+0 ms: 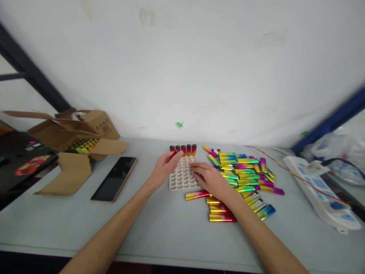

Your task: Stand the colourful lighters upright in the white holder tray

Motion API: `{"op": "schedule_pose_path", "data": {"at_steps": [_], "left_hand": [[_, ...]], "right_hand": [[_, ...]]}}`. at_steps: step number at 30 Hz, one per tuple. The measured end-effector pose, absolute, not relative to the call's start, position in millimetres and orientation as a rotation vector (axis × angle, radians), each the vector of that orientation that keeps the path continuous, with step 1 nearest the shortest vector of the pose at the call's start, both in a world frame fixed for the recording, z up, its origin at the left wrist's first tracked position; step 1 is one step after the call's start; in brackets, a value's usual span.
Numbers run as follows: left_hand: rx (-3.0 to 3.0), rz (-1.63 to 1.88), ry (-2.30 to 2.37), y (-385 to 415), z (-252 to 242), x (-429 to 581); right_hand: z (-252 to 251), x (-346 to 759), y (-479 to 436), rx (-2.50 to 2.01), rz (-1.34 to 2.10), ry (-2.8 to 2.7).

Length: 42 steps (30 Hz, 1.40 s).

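A white tray with rows of round holes (182, 177) lies on the grey table, with several red-and-gold lighters (184, 150) standing in its far row. My left hand (164, 167) is closed on a red lighter (173, 154) at the tray's far left corner. My right hand (209, 178) rests palm down on the tray's right edge, fingers bent, beside a pile of shiny multicoloured lighters (245, 177). A few red-and-gold lighters (218, 208) lie flat near my right wrist.
An open cardboard box (76, 140) with packed lighters stands at the left. A dark phone (114, 178) lies beside it. A white power strip (321, 192) with an orange wire sits at the right. Plastic bags are at the far right.
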<state>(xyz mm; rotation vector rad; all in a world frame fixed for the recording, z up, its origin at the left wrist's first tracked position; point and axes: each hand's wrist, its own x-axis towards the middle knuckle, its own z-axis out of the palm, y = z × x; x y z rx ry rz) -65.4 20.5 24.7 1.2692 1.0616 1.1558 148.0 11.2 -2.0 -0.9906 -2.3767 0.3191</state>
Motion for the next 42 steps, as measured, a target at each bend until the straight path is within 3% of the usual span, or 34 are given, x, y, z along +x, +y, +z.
{"op": "schedule_pose_path", "data": {"at_steps": [9, 35, 42], "left_hand": [[1.636, 1.184, 1.520, 15.0, 19.9, -65.3], [1.172, 1.260, 1.078, 25.6, 35.7, -92.1], [1.643, 1.474, 1.162, 42.6, 24.2, -102.2]], "right_hand": [[-1.6, 150.6, 10.4, -0.993, 0.358, -2.389], [-5.7, 150.2, 14.3, -0.950, 0.324, -2.380], [-4.3, 149.2, 14.1, -0.957, 0.349, -2.378]]}}
